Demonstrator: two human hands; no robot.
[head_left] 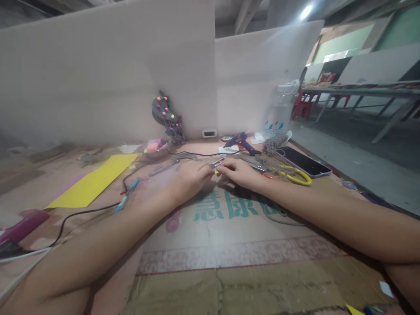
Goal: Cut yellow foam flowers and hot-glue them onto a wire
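My left hand (197,176) and my right hand (239,172) meet over the middle of the table, fingertips nearly touching. Both are closed in a pinch. Between the fingers shows a small yellow piece (216,172), mostly hidden. A thin, stick-like thing (217,163) shows just above the fingertips; blur hides its kind and which hand holds it. Beneath my hands lies a printed cardboard sheet (183,249) with green characters. Beyond them a blue hot glue gun (242,143) rests on the table, a small light on its body.
To the left lie a yellow paper sheet (98,181), a light-blue pen (127,195) and a magenta tool (22,225). To the right are yellow-handled scissors (300,176), a phone (303,161) and a bundle of cord (274,144). A bottle (280,109) stands before the white partition (114,65).
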